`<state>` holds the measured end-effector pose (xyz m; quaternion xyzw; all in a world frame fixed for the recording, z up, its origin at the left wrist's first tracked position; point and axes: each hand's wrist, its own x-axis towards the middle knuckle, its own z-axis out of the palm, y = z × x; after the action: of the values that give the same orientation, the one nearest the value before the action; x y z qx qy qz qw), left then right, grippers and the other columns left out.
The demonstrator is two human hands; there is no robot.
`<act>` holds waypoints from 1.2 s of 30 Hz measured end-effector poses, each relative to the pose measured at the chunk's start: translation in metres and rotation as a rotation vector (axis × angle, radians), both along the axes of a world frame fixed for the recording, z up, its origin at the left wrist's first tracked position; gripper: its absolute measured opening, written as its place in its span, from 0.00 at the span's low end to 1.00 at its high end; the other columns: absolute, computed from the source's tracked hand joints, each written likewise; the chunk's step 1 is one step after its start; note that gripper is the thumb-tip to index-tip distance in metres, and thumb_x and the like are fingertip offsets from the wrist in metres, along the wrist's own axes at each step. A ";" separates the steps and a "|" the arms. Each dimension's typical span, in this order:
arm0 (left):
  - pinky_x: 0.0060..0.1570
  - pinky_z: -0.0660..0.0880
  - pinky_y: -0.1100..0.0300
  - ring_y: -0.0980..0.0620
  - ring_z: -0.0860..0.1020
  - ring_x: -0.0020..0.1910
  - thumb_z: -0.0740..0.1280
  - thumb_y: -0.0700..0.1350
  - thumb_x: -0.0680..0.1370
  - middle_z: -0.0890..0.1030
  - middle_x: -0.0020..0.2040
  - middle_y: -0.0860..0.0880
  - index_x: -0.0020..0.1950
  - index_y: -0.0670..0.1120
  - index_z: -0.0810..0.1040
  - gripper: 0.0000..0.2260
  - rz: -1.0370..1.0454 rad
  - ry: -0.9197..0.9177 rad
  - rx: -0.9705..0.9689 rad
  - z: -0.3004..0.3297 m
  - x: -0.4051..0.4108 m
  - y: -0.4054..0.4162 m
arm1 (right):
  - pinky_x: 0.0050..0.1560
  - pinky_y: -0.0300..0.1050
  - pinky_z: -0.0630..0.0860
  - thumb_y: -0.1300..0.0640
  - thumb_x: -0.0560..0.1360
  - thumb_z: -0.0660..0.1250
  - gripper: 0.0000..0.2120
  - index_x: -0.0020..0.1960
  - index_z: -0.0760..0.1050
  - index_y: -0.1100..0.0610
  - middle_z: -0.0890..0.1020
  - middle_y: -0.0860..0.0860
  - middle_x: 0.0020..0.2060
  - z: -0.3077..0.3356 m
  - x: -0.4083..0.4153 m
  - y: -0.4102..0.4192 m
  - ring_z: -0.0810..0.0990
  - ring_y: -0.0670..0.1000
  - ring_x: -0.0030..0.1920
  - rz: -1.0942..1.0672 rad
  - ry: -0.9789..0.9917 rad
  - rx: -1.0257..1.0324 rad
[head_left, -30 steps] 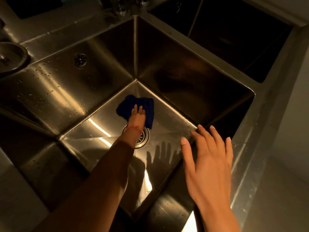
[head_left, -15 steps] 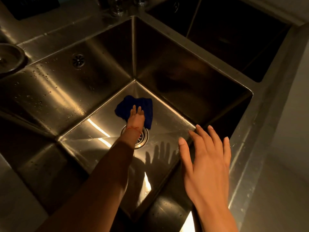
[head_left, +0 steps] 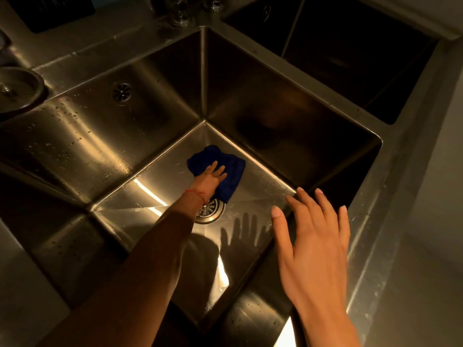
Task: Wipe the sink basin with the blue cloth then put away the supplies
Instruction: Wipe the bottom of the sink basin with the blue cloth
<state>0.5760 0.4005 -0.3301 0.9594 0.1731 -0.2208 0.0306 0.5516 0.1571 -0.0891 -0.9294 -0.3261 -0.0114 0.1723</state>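
The left hand [head_left: 210, 175] presses flat, fingers straight, on the blue cloth [head_left: 225, 169] at the sink basin [head_left: 250, 194] floor, drain [head_left: 209, 211] just behind the grip. Soft, light, probably damp; pinch its bunched far edge. The right hand [head_left: 313, 241] hovers spread.

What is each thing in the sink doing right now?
blue cloth: crumpled, flat on the basin floor near the far corner.
left hand: fingers straight, pressing on the cloth.
right hand: open, fingers spread, holding nothing.
drain: uncovered, partly hidden by the left wrist.
sink basin: wet with droplets.
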 end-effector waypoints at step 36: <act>0.74 0.46 0.43 0.33 0.46 0.76 0.51 0.45 0.84 0.44 0.76 0.32 0.78 0.42 0.46 0.24 0.266 -0.111 0.104 -0.025 0.014 -0.040 | 0.68 0.53 0.50 0.43 0.76 0.50 0.25 0.56 0.78 0.58 0.79 0.55 0.58 -0.001 0.002 0.001 0.69 0.56 0.66 -0.021 -0.039 0.015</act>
<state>0.5901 0.3603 -0.3551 0.9389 0.3082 -0.1521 0.0192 0.5538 0.1585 -0.0903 -0.9310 -0.3197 -0.0338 0.1727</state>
